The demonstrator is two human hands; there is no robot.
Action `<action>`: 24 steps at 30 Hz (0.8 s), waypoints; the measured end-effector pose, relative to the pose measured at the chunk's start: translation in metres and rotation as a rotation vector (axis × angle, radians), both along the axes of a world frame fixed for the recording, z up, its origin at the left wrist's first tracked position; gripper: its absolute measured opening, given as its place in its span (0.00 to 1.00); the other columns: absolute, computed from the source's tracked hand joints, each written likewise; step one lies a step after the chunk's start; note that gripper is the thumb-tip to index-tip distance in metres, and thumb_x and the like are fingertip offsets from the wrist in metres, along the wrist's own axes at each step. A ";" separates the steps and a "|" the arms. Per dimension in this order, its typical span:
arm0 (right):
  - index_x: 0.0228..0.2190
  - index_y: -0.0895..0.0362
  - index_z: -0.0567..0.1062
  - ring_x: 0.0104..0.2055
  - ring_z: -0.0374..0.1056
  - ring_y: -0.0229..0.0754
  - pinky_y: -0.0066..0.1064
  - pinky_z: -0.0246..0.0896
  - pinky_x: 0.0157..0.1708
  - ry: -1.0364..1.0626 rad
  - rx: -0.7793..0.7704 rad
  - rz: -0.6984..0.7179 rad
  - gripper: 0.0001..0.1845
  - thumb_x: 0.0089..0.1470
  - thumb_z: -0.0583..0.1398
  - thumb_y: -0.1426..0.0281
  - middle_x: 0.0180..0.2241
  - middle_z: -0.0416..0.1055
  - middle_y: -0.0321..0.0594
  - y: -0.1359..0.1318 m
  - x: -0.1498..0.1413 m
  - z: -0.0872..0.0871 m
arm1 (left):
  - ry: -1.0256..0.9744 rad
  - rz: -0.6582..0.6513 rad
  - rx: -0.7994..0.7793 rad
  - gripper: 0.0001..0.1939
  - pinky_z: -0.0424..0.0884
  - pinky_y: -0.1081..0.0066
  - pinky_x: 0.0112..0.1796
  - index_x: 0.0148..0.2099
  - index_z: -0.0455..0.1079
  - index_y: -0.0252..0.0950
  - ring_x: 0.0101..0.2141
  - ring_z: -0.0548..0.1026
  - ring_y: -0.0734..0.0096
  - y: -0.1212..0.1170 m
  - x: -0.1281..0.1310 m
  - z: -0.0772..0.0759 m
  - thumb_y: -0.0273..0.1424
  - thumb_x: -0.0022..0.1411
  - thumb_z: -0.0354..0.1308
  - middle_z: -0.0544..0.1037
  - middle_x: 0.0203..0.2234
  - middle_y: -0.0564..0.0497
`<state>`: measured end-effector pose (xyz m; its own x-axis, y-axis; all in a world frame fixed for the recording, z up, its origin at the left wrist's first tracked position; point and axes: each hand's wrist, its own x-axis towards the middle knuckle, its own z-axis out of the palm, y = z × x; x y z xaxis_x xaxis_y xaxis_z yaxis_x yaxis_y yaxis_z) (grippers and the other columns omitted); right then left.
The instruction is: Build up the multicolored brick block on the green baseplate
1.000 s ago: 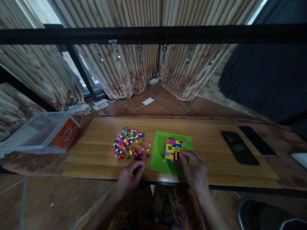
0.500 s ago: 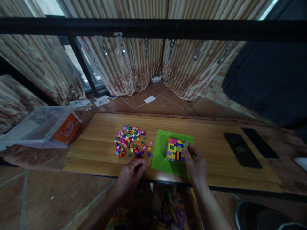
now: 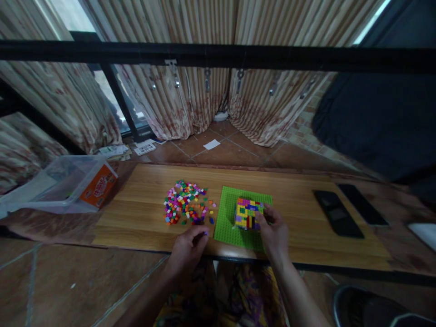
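A small purple toy brick (image 3: 205, 233) is pinched between the thumb and finger of my left hand (image 3: 188, 247), over the table's near edge. My right hand (image 3: 275, 234) closes on the right side of a multicoloured brick block (image 3: 245, 212), its thumb over the top and its fingers at the far right corner. Part of that side is hidden by the hand. The block sits on a green studded baseplate (image 3: 226, 232). To its left lies a loose pile of small coloured bricks (image 3: 184, 202), a few scattered toward the plate.
The long wooden table (image 3: 136, 204) carries a black phone-like slab (image 3: 337, 213), with a second dark slab (image 3: 363, 204) farther right. A clear plastic bin (image 3: 64, 186) with an orange label stands at left. Beyond are curtains (image 3: 200, 104) and a dark rail (image 3: 218, 56).
The view has shifted slightly. My left hand still pinches the purple brick near the table edge, and my right hand remains at the block's right side, with its thumb a little farther over the top.
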<state>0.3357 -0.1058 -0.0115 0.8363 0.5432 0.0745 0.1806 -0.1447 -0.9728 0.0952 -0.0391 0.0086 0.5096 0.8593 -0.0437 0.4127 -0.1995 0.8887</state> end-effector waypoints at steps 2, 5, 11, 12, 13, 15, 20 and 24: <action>0.47 0.60 0.74 0.38 0.73 0.46 0.38 0.68 0.39 0.028 0.013 -0.004 0.33 0.44 0.65 0.52 0.39 0.77 0.49 -0.001 0.002 -0.001 | -0.040 -0.023 -0.039 0.11 0.70 0.70 0.44 0.44 0.73 0.38 0.41 0.76 0.69 -0.003 0.005 0.005 0.34 0.63 0.53 0.79 0.38 0.51; 0.49 0.60 0.72 0.40 0.73 0.46 0.38 0.68 0.39 0.058 0.062 -0.052 0.33 0.47 0.63 0.51 0.41 0.76 0.50 -0.010 0.004 0.004 | -0.080 -0.040 -0.078 0.12 0.70 0.70 0.43 0.47 0.71 0.38 0.39 0.76 0.69 -0.009 0.016 0.015 0.35 0.62 0.54 0.79 0.37 0.51; 0.42 0.56 0.78 0.46 0.72 0.47 0.39 0.66 0.46 -0.066 0.006 0.212 0.19 0.56 0.59 0.56 0.43 0.76 0.47 -0.058 -0.018 0.034 | -0.095 -0.095 -0.161 0.16 0.70 0.70 0.37 0.50 0.69 0.37 0.35 0.75 0.69 -0.025 0.048 0.027 0.31 0.59 0.56 0.77 0.34 0.51; 0.42 0.54 0.78 0.49 0.71 0.47 0.39 0.65 0.49 -0.101 -0.015 0.336 0.17 0.57 0.59 0.58 0.45 0.76 0.45 -0.066 -0.024 0.040 | -0.097 -0.138 -0.182 0.17 0.69 0.70 0.36 0.51 0.68 0.37 0.34 0.75 0.69 -0.027 0.053 0.028 0.31 0.58 0.56 0.77 0.34 0.51; 0.44 0.53 0.78 0.50 0.70 0.46 0.38 0.65 0.50 -0.140 -0.034 0.429 0.16 0.58 0.58 0.59 0.46 0.75 0.45 -0.073 -0.030 0.046 | -0.100 -0.188 -0.202 0.19 0.69 0.70 0.36 0.52 0.67 0.37 0.34 0.75 0.70 -0.030 0.058 0.029 0.31 0.58 0.56 0.77 0.34 0.51; 0.46 0.51 0.77 0.49 0.71 0.44 0.34 0.67 0.47 -0.184 -0.068 0.555 0.16 0.61 0.56 0.62 0.48 0.74 0.44 -0.084 -0.038 0.055 | -0.110 -0.283 -0.237 0.21 0.69 0.71 0.36 0.55 0.66 0.38 0.34 0.75 0.70 -0.035 0.066 0.031 0.30 0.58 0.56 0.77 0.34 0.51; 0.42 0.51 0.79 0.43 0.73 0.42 0.29 0.68 0.41 -0.207 -0.072 0.586 0.13 0.61 0.56 0.63 0.42 0.76 0.43 -0.095 -0.036 0.056 | -0.116 -0.378 -0.322 0.27 0.69 0.72 0.34 0.59 0.62 0.37 0.31 0.74 0.72 -0.043 0.079 0.041 0.27 0.56 0.56 0.77 0.32 0.53; 0.37 0.52 0.80 0.38 0.73 0.41 0.29 0.67 0.39 -0.178 -0.063 0.515 0.11 0.58 0.59 0.62 0.35 0.77 0.39 -0.094 -0.023 0.044 | -0.127 -0.379 -0.308 0.24 0.71 0.71 0.37 0.58 0.62 0.37 0.34 0.76 0.71 -0.045 0.088 0.043 0.28 0.59 0.55 0.79 0.34 0.51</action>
